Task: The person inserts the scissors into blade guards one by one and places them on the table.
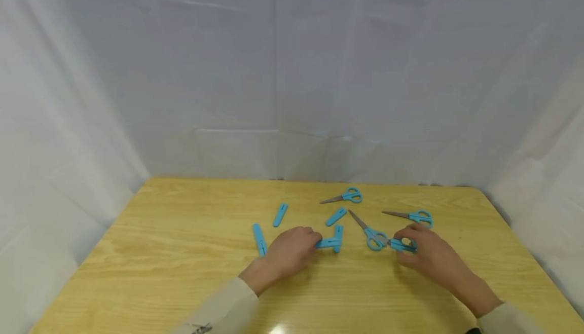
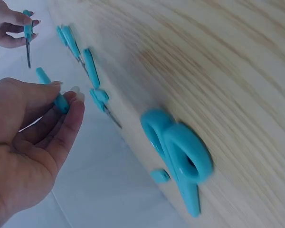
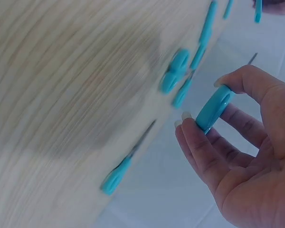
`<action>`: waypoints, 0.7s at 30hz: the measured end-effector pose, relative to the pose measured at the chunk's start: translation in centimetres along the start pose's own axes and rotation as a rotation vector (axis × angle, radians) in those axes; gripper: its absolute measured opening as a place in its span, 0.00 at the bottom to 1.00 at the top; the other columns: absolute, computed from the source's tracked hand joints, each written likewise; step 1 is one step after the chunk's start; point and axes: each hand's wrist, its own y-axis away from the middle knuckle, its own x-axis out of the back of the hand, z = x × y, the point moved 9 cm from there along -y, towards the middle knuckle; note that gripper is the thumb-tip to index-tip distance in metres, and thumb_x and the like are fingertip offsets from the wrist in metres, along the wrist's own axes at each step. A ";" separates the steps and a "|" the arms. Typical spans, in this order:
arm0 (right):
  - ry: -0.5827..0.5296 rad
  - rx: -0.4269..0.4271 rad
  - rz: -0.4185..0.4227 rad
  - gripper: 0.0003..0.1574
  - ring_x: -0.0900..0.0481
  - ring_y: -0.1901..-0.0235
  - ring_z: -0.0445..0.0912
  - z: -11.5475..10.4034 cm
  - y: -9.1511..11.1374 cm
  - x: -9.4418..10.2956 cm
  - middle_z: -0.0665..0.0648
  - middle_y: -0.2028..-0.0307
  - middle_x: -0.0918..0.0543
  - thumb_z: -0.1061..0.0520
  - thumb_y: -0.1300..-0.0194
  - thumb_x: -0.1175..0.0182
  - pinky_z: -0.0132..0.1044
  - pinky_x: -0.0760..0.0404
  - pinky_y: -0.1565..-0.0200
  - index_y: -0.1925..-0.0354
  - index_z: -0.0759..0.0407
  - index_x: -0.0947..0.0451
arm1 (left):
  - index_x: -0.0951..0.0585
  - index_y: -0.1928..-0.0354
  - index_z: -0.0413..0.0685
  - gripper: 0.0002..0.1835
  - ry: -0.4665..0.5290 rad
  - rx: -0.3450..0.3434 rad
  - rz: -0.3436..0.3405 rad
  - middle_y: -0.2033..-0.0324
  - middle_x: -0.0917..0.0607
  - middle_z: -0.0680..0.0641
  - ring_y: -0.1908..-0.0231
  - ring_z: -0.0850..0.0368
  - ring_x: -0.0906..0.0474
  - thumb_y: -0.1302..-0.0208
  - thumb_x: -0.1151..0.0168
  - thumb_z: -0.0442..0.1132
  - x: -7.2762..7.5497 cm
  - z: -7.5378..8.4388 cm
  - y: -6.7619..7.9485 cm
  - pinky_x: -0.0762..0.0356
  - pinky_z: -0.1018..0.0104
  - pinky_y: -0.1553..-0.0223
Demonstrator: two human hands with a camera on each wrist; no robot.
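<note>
Between thumb and fingertips, my left hand (image 1: 292,251) pinches a blue scissors sheath (image 1: 326,243), raised off the table in the left wrist view. My right hand (image 1: 431,254) holds a pair of scissors (image 3: 213,110) by its blue handle. Its metal blades point left, towards the sheath but apart from it. Another sheath (image 1: 338,231) lies just beyond the held one. Beside my left hand lies a pair of scissors (image 2: 179,153) with its blades covered by a sheath; in the head view my hand hides its handle.
Uncovered scissors lie on the wooden table (image 1: 182,273): one at the back (image 1: 352,195), one in the middle (image 1: 374,237), one at the right (image 1: 418,217). Two loose sheaths (image 1: 280,215) (image 1: 336,217) lie farther back. White sheeting (image 1: 292,96) hangs behind and at both sides.
</note>
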 end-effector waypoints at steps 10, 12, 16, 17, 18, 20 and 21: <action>0.014 0.078 -0.006 0.18 0.23 0.60 0.45 -3.7 -0.1 -1.4 0.53 0.52 0.25 0.57 0.41 0.36 0.41 0.21 0.63 0.51 0.58 0.20 | 0.19 0.53 0.40 0.09 0.023 -0.011 0.074 0.63 0.18 0.47 0.62 0.53 0.21 0.34 0.41 0.33 2.6 -1.5 2.9 0.21 0.64 0.61; 0.024 0.084 -0.002 0.18 0.22 0.59 0.47 -4.1 -0.1 -1.6 0.53 0.53 0.24 0.57 0.42 0.35 0.42 0.21 0.62 0.51 0.57 0.19 | 0.19 0.54 0.41 0.09 0.020 -0.016 0.075 0.65 0.19 0.47 0.63 0.53 0.21 0.35 0.40 0.33 2.7 -1.5 3.4 0.21 0.65 0.63; 0.052 0.130 0.032 0.20 0.21 0.59 0.46 -5.4 0.0 -1.7 0.53 0.54 0.23 0.57 0.45 0.33 0.42 0.20 0.61 0.52 0.57 0.18 | 0.19 0.55 0.41 0.08 0.009 -0.025 0.085 0.66 0.19 0.48 0.65 0.54 0.21 0.34 0.41 0.33 2.6 -1.6 4.2 0.21 0.66 0.65; 0.054 0.135 0.038 0.19 0.21 0.60 0.46 -5.6 0.0 -1.7 0.53 0.54 0.23 0.57 0.44 0.33 0.42 0.20 0.61 0.52 0.57 0.18 | 0.19 0.55 0.41 0.08 0.008 -0.026 0.087 0.66 0.19 0.47 0.65 0.55 0.21 0.34 0.42 0.33 2.6 -1.7 4.4 0.21 0.67 0.65; 0.057 0.143 0.044 0.19 0.21 0.60 0.44 -5.9 0.0 -1.7 0.52 0.55 0.23 0.57 0.45 0.33 0.41 0.20 0.62 0.53 0.57 0.18 | 0.19 0.55 0.41 0.08 0.006 -0.029 0.091 0.66 0.18 0.47 0.65 0.55 0.21 0.33 0.43 0.33 2.6 -1.7 4.5 0.21 0.67 0.65; 0.055 0.146 0.043 0.18 0.21 0.61 0.43 -6.3 0.0 -1.8 0.51 0.55 0.23 0.57 0.44 0.33 0.40 0.20 0.62 0.53 0.56 0.18 | 0.18 0.54 0.41 0.09 0.002 -0.031 0.098 0.66 0.18 0.47 0.65 0.55 0.21 0.33 0.43 0.33 2.5 -1.6 4.8 0.21 0.68 0.65; 0.048 0.147 0.042 0.17 0.22 0.61 0.43 -6.5 0.0 -1.9 0.50 0.55 0.23 0.57 0.44 0.33 0.39 0.20 0.62 0.54 0.55 0.18 | 0.18 0.54 0.41 0.09 0.001 -0.033 0.104 0.66 0.18 0.47 0.65 0.55 0.21 0.34 0.42 0.32 2.5 -1.6 4.9 0.21 0.68 0.65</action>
